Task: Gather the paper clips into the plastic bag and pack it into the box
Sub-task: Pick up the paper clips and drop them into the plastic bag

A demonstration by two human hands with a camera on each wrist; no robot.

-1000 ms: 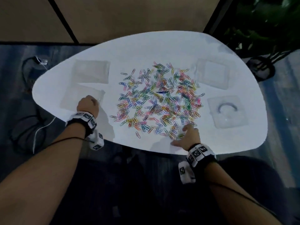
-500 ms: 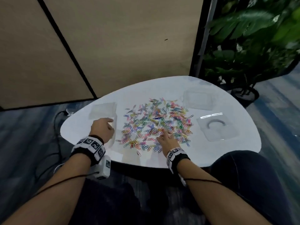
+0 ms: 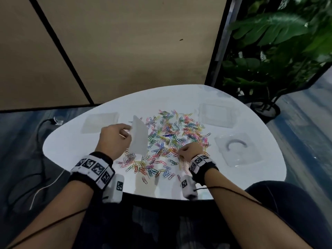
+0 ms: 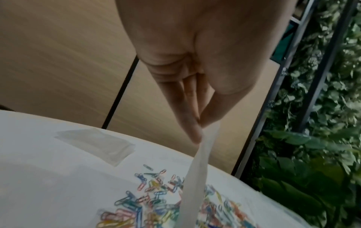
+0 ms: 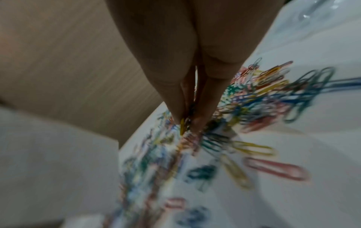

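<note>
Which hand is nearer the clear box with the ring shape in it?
Right. The right hand pinches clips just left of that box; the left hand holds a bag across the pile.

paper clips [image 3: 167,141] mid-table [image 3: 71,151] | plastic bag [image 3: 138,137] left of them | boxes [image 3: 237,151] right

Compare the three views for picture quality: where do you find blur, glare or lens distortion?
Head view: wide-angle bending of the white table edge, dim room, paper clips fairly sharp. Left wrist view: left hand and plastic bag soft. Right wrist view: heavy blur smears the clips around the right hand; small glare top right.
</note>
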